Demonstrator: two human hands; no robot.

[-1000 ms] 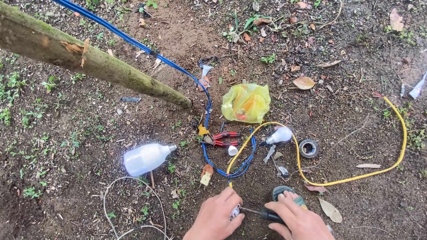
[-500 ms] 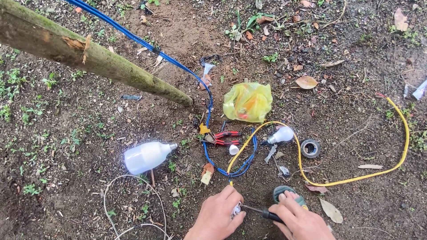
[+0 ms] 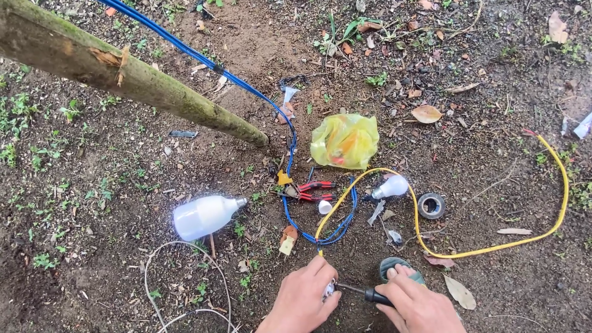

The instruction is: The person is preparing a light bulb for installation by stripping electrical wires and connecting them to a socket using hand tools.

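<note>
- Almost nothing has changed over the last second: the left hand [image 3: 302, 301] is still closed around a small white fitting [image 3: 328, 289] at the near edge of the bare ground [image 3: 468, 234], where the near end of the yellow cable [image 3: 493, 250] comes down.
- The right hand [image 3: 419, 303] still grips the dark handle of a screwdriver [image 3: 365, 292], its shaft laid leftward with the tip at the fitting.
- Neither hand has shifted noticeably; the view has only drifted slightly. The work at the fitting is judged to be ongoing, neither begun anew nor finished.
- A greenish round object [image 3: 394, 268] is partly hidden under the right hand's fingers; its kind cannot be told.
- Farther off, untouched, lie red-handled pliers [image 3: 311, 191], a blue cable loop [image 3: 333, 228], a small white bulb [image 3: 392, 187], a roll of tape [image 3: 431, 205] and a yellow plastic bag [image 3: 344, 140].
- To the left lie a large white bulb [image 3: 200, 217] and a mossy pole [image 3: 129, 80] slanting away.
</note>
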